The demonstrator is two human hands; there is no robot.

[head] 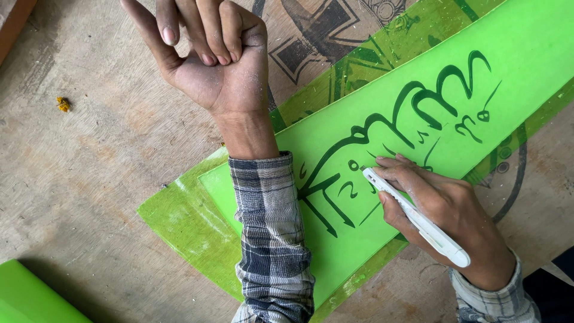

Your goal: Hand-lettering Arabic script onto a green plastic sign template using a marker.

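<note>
Right hand point(439, 206) grip pinching white pen point(415, 217), tip on bright green sheet point(382, 149) near dark lettering point(394, 128), sheet slanting across tabletop point(89, 155) centre. Left hand point(206, 57) lifted off sheet's left end, fingers loosely curled, holding nothing.

A wooden floor point(89, 197) bears an orange scrap point(63, 104) and a second green sheet point(30, 299).

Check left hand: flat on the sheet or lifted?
Lifted. The left hand is raised palm-up with fingers curled, touching nothing; only the plaid sleeve lies across the green sheet.
</note>
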